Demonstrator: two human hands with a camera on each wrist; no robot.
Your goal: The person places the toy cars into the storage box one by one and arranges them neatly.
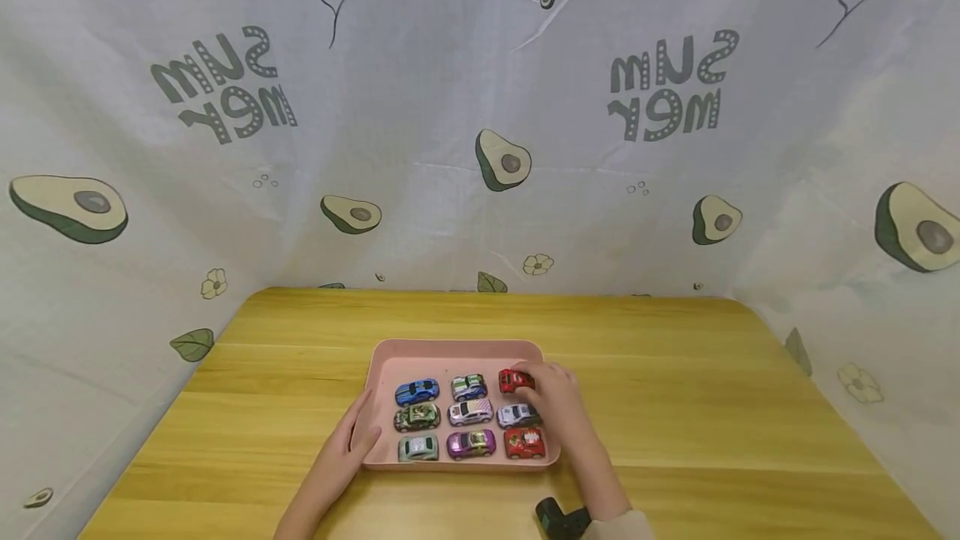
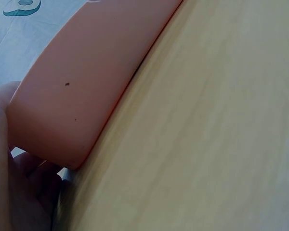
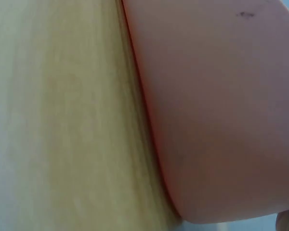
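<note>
A pink tray [image 1: 450, 348] holds several small toy cars in three rows. My left hand [image 1: 337, 457] grips its left side, thumb over the rim and fingers curled outside the wall, as the left wrist view also shows. Over the tray's right side reaches my right hand [image 1: 557, 398], thumb and fingertips pinching a red toy car [image 1: 512, 380] at the back right. Below that hand lie a white toy car [image 1: 517, 416] and another red car [image 1: 523, 443]. In the right wrist view the tray wall [image 3: 221, 110] hides nearly all of the hand.
Blue [image 1: 417, 392], camouflage [image 1: 417, 417], pale green [image 1: 417, 447] and purple [image 1: 471, 443] cars fill the tray's left and middle. A black object [image 1: 558, 519] sits by my right wrist. The wooden table [image 1: 675, 407] backs onto an avocado-print curtain [image 1: 420, 107].
</note>
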